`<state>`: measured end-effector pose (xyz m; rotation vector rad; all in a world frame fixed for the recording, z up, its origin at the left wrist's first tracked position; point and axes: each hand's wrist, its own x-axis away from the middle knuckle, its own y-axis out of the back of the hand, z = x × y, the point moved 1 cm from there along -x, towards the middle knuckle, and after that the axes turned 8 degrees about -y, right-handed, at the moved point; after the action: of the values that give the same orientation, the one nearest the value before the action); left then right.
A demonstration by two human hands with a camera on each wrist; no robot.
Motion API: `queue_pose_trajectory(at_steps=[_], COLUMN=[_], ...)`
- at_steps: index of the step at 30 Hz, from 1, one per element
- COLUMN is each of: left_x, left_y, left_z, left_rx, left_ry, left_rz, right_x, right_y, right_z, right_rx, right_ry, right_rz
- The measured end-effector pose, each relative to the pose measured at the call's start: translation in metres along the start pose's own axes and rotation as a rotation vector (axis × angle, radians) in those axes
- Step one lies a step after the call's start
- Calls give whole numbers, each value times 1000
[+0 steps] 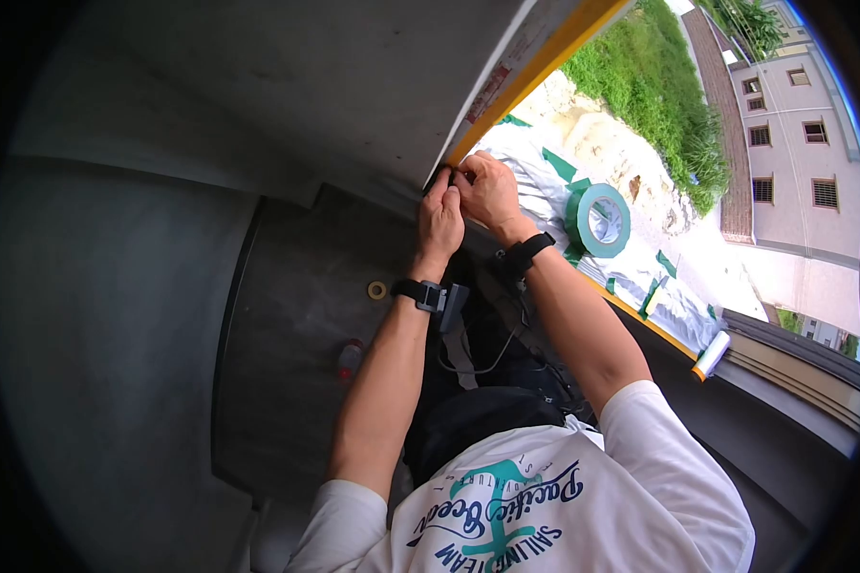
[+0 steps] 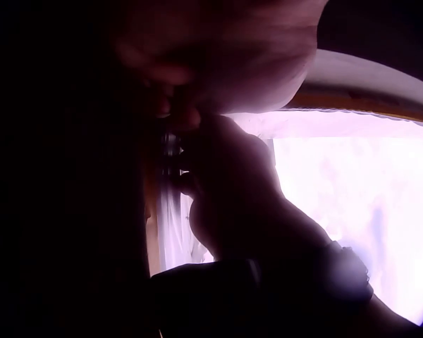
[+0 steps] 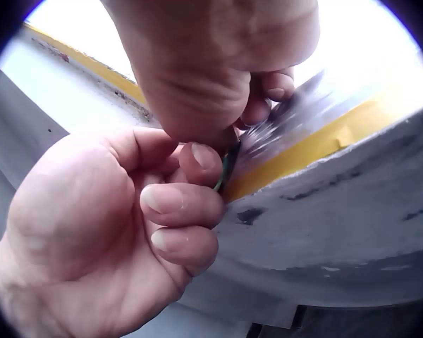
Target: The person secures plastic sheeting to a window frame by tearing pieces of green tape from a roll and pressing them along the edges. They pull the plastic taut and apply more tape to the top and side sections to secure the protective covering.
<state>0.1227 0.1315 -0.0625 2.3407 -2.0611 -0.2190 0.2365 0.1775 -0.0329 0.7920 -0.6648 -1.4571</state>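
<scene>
Both hands meet at the corner of a window opening, beside the yellow tape [image 1: 545, 78] on its edge. My left hand [image 1: 440, 227] has its fingers curled and pinches a thin dark green strip of tape [image 3: 228, 170]. Against it, my right hand [image 1: 493, 196] bends its thumb and fingers at the same strip, most of which the fingers hide. Clear plastic film [image 3: 271, 134] edged with yellow tape [image 3: 296, 160] runs along the sill next to the fingertips. The left wrist view is very dark, with both hands only in outline.
A green tape roll [image 1: 580, 224] stands on the sill among bunched white film [image 1: 535, 181] and green tape pieces. A film roll [image 1: 713, 353] lies farther along the sill. On the floor are a small tape ring [image 1: 370, 289] and a bottle [image 1: 351, 359]. Outside, grass and a building show.
</scene>
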Motion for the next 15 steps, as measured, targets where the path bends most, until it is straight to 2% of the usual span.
queue_pose_trajectory(at_steps=[2, 3, 5, 8, 10, 12, 13, 14, 15], left_x=[1, 1, 4, 8, 10, 11, 11, 11, 12], left_y=[1, 2, 4, 3, 3, 4, 4, 4, 4], left_z=[4, -3, -17, -19, -18, -16, -14, -13, -12], left_rx=[56, 57, 246, 292, 292, 379, 396, 399, 440], left_ry=[106, 104, 273, 320, 324, 363, 389, 389, 399], left_rz=[84, 80, 93, 101, 115, 122, 140, 130, 138], right_x=[-1, -3, -7, -5, -2, 0, 0, 1, 2], right_y=[7, 13, 22, 25, 26, 25, 24, 22, 25], right_z=[-4, -8, -13, -17, -15, -15, -14, -14, -8], right_rx=[-32, -32, -99, -179, -170, -222, -186, -183, -147], right_ry=[45, 50, 134, 90, 89, -160, -152, -147, -73], right_rz=[94, 94, 206, 292, 283, 258, 189, 197, 152])
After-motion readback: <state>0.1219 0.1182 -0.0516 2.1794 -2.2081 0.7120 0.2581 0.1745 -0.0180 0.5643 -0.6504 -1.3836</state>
